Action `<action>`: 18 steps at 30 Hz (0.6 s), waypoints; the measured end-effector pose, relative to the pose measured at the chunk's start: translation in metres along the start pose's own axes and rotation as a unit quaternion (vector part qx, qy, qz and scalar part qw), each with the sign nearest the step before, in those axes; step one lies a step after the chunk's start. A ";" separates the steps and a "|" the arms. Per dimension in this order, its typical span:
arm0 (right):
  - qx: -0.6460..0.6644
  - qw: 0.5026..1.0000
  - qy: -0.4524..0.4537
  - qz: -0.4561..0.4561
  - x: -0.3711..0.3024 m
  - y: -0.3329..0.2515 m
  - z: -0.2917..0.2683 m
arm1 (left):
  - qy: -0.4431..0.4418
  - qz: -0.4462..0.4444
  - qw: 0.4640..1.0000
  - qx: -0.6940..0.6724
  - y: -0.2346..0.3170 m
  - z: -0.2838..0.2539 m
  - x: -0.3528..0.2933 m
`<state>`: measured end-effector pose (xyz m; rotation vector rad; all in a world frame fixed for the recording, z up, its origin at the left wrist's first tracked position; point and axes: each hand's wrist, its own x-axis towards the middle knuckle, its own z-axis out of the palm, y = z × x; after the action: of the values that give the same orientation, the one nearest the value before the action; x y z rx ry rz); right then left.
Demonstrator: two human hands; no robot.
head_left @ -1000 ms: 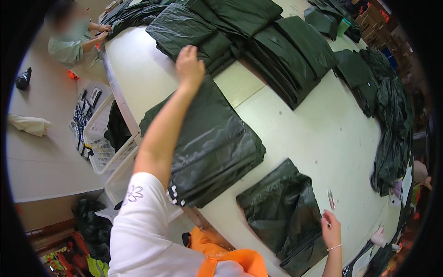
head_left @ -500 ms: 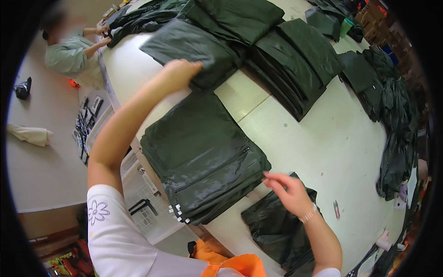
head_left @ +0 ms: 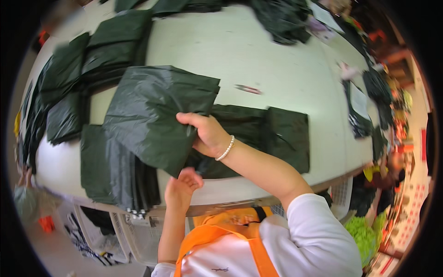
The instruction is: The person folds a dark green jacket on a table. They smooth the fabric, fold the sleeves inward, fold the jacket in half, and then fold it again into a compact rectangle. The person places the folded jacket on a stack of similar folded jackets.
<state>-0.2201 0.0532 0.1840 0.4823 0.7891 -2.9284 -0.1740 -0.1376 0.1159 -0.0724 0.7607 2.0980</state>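
Note:
My right hand (head_left: 208,135), with a bead bracelet on its wrist, grips the near right edge of a dark green folded garment (head_left: 152,104), thumb on top. The piece is lifted and tilted, partly above a stack of folded dark green garments (head_left: 124,171) to the left. Just below its lower corner is my left hand (head_left: 183,187), fingers apart and slightly curled, with nothing seen in it. Behind my right wrist, another folded dark green garment (head_left: 288,138) lies along the table's near edge.
More dark green stacks (head_left: 113,46) stand at the far left of the white table (head_left: 198,51). Small thread snips (head_left: 248,89) lie beyond my right hand. A crumpled dark pile (head_left: 281,21) is at the far side. White crates (head_left: 138,235) sit below the near edge.
The view has swung right. My right hand has gone from the stack's edge to gripping a raised folded garment. My left hand has come back from the far piece to near my body.

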 end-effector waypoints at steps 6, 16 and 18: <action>0.002 0.999 0.004 0.033 -0.173 -0.081 -0.080 | 0.014 0.117 0.993 0.006 -0.086 0.045 0.075; -0.175 0.925 0.335 -0.035 -0.289 -0.160 -0.312 | 0.051 -0.169 0.976 0.125 -0.160 0.095 0.088; -0.428 0.821 0.369 -0.076 -0.290 -0.154 -0.341 | 0.076 -0.187 0.969 0.141 -0.168 0.115 0.095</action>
<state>0.1282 0.3530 0.0708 1.4697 2.1196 -2.0329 -0.0797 0.0651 0.0962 -0.2056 1.0433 1.6252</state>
